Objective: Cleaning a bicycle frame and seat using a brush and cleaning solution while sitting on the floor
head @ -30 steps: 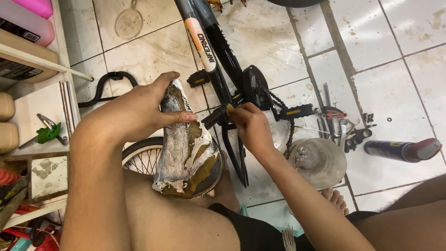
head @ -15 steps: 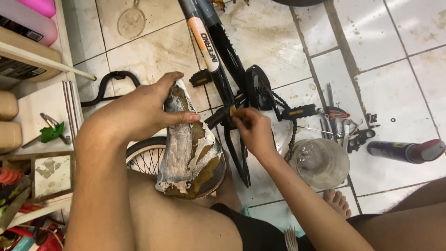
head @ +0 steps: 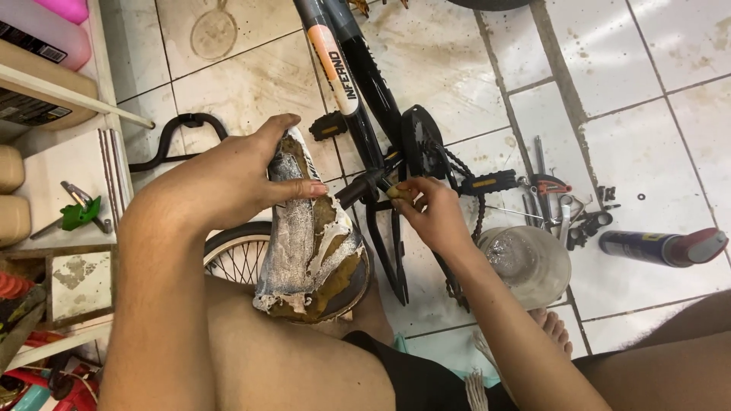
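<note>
A dark bicycle frame (head: pixel 358 68) lies on the tiled floor with its chainring (head: pixel 420 144), chain and black pedals. My left hand (head: pixel 236 171) grips the nose of a worn, torn bicycle saddle (head: pixel 308 243) whose cover is peeling to brown padding. My right hand (head: pixel 430 209) is closed on a small brownish tool or part at the seat post clamp, just right of the saddle. Part of a spoked wheel (head: pixel 232 255) shows under the saddle, above my bare thigh.
A clear plastic tub (head: pixel 529 262) stands by my right forearm. Loose tools and small parts (head: pixel 563 202) lie right of the pedal, with a spray can (head: pixel 659 247) further right. Black handlebars (head: pixel 183 133) lie at left beside a shelf with a green tool (head: pixel 80 213).
My right hand has shifted slightly at the seat clamp and the view has drifted a little. The left hand keeps its hold on the saddle.
</note>
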